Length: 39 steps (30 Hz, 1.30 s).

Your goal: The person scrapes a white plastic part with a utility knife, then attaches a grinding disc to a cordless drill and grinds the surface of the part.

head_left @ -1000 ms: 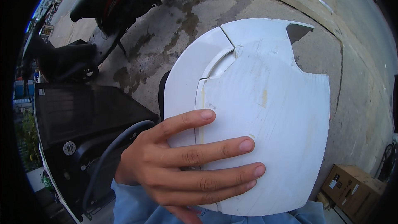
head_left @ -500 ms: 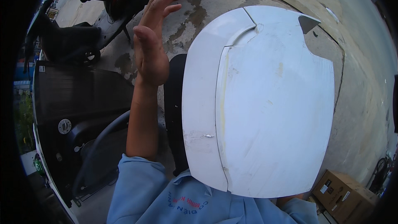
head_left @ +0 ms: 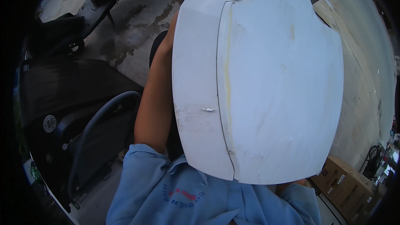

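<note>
A large white body panel [head_left: 275, 87] stands before my chest, filling the middle of the view. It has rounded edges, a curved seam along its left part, a notch at the far right corner, scuffs and a yellowish streak. My left hand [head_left: 170, 37] reaches behind the panel's left edge; only the part by the wrist shows, and its fingers are hidden. Behind the panel my right hand is out of sight, with only a bit of my right arm visible below the panel's lower right edge.
To the left lies a dark panel [head_left: 66, 83] with a round cap and a grey hose [head_left: 85, 131]. A scooter [head_left: 89, 12] stands at the far left on stained concrete [head_left: 137, 29]. At the lower right sits a brown cardboard box [head_left: 343, 185].
My left hand, raised and open beside the panel before, has gone behind its left edge. The panel now sits higher in view and looks larger.
</note>
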Motion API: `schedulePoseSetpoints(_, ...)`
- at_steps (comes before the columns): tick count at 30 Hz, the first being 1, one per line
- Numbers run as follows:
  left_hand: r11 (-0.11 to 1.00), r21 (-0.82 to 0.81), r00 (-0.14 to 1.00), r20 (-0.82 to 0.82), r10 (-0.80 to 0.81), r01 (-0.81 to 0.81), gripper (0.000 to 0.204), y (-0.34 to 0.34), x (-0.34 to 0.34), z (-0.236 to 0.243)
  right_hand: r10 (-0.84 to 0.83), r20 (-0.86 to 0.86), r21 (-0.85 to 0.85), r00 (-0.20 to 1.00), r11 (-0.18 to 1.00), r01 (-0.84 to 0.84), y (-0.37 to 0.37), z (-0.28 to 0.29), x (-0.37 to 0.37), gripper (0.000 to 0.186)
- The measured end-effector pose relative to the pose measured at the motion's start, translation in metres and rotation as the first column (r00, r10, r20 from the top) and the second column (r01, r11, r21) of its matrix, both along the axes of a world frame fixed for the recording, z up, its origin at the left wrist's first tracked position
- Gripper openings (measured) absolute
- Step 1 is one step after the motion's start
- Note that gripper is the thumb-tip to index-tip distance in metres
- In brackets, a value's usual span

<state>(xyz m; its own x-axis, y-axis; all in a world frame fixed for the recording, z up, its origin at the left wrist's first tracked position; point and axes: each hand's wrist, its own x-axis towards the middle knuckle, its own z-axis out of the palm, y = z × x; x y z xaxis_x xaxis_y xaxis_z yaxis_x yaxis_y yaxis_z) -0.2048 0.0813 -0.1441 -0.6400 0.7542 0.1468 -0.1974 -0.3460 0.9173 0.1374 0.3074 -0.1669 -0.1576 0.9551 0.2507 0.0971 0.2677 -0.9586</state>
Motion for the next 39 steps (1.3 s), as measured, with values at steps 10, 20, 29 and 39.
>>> schedulePoseSetpoints(10,0.948,0.232,0.976,-0.070,-0.208,0.219,0.058,0.015,-0.009,-0.049,0.419,0.139,0.341,0.898,0.831,-0.440,0.004,0.175,0.036,0.031)
schedulePoseSetpoints(20,0.994,-0.002,0.986,-0.130,0.108,-0.109,0.045,0.016,0.006,-0.042,0.349,0.764,0.332,0.542,0.509,-0.794,-0.093,0.233,-0.059,0.032)
schedulePoseSetpoints(29,0.971,0.147,0.981,-0.073,-0.180,0.189,0.043,0.012,-0.006,-0.072,0.242,0.909,0.261,0.340,0.306,-0.915,-0.101,0.233,-0.096,0.022)
schedulePoseSetpoints(39,0.968,0.189,0.986,-0.043,-0.160,0.165,0.048,0.003,-0.004,-0.067,0.407,0.863,0.230,0.301,0.214,-0.949,-0.104,0.239,-0.100,0.026)
